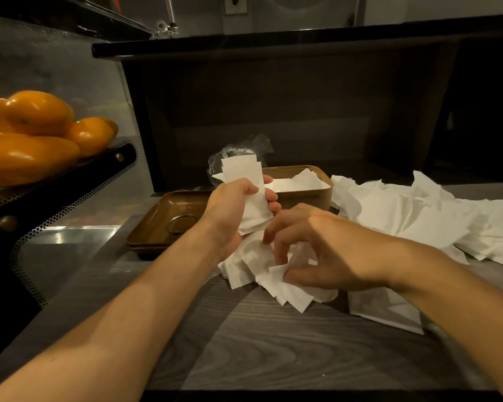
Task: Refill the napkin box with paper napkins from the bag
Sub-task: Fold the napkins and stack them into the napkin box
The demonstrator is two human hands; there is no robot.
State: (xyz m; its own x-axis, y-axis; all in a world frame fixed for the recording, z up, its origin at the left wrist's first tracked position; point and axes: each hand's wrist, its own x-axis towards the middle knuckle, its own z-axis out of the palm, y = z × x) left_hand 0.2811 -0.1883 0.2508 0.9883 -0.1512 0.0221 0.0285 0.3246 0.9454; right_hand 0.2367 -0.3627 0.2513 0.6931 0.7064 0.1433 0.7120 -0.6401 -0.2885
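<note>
Left hand wrapped round a small upright stack of napkins, fingers curled over its front, held just in front of the napkin box. Right hand low over the near loose pile on the counter, thumb and fingertips pinching at a sheet there. Box already part full, white napkins inside. Lid lying upturned to the left of the box. Clear bag behind the box, crumpled. Bigger heap of loose napkins to the right.

Step in hand, by my read: gathering loose sheets into the held stack. Worth doing well: pick one folded sheet at a time, square edges against the stack, same fold direction. Keep left grip light to avoid creasing. Lay the stack flat in the box, not jammed.
</note>
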